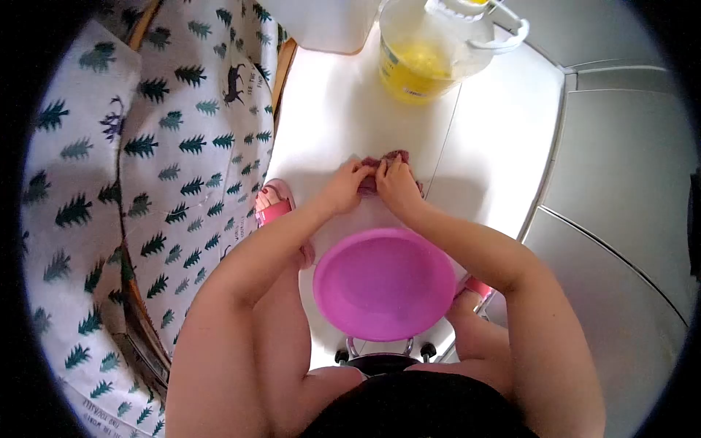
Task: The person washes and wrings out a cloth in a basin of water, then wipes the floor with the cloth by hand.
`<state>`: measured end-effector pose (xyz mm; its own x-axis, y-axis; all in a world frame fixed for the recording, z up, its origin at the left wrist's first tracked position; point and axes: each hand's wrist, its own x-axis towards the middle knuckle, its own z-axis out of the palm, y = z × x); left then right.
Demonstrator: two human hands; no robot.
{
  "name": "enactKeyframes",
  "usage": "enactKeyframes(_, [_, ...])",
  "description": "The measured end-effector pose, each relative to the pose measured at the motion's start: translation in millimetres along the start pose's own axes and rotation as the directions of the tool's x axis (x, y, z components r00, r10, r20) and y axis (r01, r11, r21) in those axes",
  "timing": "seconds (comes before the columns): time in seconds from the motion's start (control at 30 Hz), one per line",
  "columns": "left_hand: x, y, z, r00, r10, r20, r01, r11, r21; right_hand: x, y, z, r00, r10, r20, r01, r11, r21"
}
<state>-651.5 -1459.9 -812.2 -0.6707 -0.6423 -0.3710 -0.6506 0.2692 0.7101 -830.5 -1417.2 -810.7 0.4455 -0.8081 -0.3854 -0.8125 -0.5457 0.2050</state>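
Observation:
A crumpled dark-red cloth (368, 187) lies on the white tiled floor (343, 109) in front of me. My left hand (345, 188) grips its left side, with fingers bent into the fabric. On the other side, my right hand (396, 186) is closed over the cloth's upper right part, and the two hands nearly touch. Part of the cloth is hidden beneath my fingers. Closer to me, between my legs, stands a round pink basin (387, 321); what it holds, if anything, is hard to make out.
A clear container of yellow liquid (416, 69) with a white handle stands ahead, beside a translucent bin (321, 25). A tree-patterned fabric curtain (175, 146) hangs at left. Grey cabinet panels (621, 146) line the right. Pink slippers (274, 212) are on my feet.

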Motion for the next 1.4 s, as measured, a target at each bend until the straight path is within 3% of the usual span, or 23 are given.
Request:
enactKeyframes(0.03, [-0.7, -3.6, -0.2, 0.999, 0.014, 0.039, -0.012, 0.999, -0.049, -4.2, 11.3, -13.3, 0.999, -0.037, -0.024, 0.039, 0.997, 0.072])
enactKeyframes(0.07, [-0.8, -8.7, -1.0, 0.996, 0.032, 0.079, -0.024, 0.995, -0.098, 0.9, 33.1, -23.2, 0.982, -0.119, 0.144, 0.054, 0.919, 0.391])
enactKeyframes(0.1, [1.2, -11.4, -4.3, 0.992, 0.051, 0.118, -0.033, 0.989, -0.145, 0.7, 57.2, -48.5, 0.985, 0.03, 0.167, -0.117, 0.835, 0.538])
enactKeyframes(0.17, [10.9, -6.7, -15.0, 0.996, -0.073, 0.041, 0.084, 0.911, -0.404, -5.7, 98.9, -79.4, 0.913, 0.295, 0.281, -0.4, 0.515, 0.758])
enactKeyframes(0.23, [26.3, 9.9, -33.3, 0.983, -0.177, -0.052, 0.114, 0.805, -0.582, 2.6, 136.0, -61.1, 0.757, 0.612, 0.228, -0.461, 0.254, 0.85])
enactKeyframes(0.27, [35.0, 32.8, -54.4, 0.969, -0.215, -0.12, 0.092, 0.768, -0.634, 7.9, 153.9, -50.4, 0.706, 0.665, 0.244, -0.47, 0.181, 0.864])
enactKeyframes(0.33, [49.4, 62.5, -74.5, 0.944, -0.261, -0.204, 0.056, 0.732, -0.679, 18.0, 178.1, -35.9, 0.601, 0.746, 0.285, -0.463, 0.035, 0.886])
enactKeyframes(0.43, [79.4, 83.5, -80.1, 0.939, -0.215, -0.269, -0.022, 0.741, -0.671, 35.3, 191.4, -31.6, 0.638, 0.748, 0.186, -0.097, -0.161, 0.982])
enactKeyframes(0.53, [97.3, 80.1, -74.4, 0.941, -0.114, -0.32, -0.118, 0.775, -0.621, 40.9, 190.0, -34.2, 0.698, 0.704, 0.131, 0.03, -0.212, 0.977])
enactKeyframes(0.77, [101.9, 80.4, -69.9, 0.961, -0.108, -0.253, -0.153, 0.555, -0.818, 35.6, 182.4, -36.8, 0.755, 0.655, 0.02, 0.13, -0.181, 0.975])
enactKeyframes(0.87, [97.4, 77.9, -68.6, 0.926, -0.003, -0.378, -0.332, 0.474, -0.816, 37.0, 170.0, -39.3, 0.754, 0.654, -0.062, 0.222, -0.165, 0.961])
enactKeyframes(0.97, [71.0, 92.5, -79.6, 0.952, -0.196, -0.233, -0.143, 0.39, -0.91, 41.3, 154.7, -45.2, 0.745, 0.661, -0.089, 0.219, -0.116, 0.969])
enactKeyframes(1.13, [29.8, 70.6, -90.2, 0.931, -0.273, -0.244, -0.114, 0.415, -0.902, 58.5, 120.4, -47.2, 0.763, 0.613, -0.204, 0.278, -0.026, 0.96])
enactKeyframes(1.23, [9.5, 60.8, -105.7, 0.906, -0.335, -0.257, -0.094, 0.433, -0.896, 68.9, 99.6, -57.9, 0.81, 0.552, -0.2, 0.31, -0.113, 0.944])
enactKeyframes(1.4, [-9.6, 38.9, -126.1, 0.85, -0.43, -0.304, -0.094, 0.444, -0.891, 96.4, 75.9, -74.9, 0.815, 0.519, -0.259, 0.345, -0.075, 0.935])
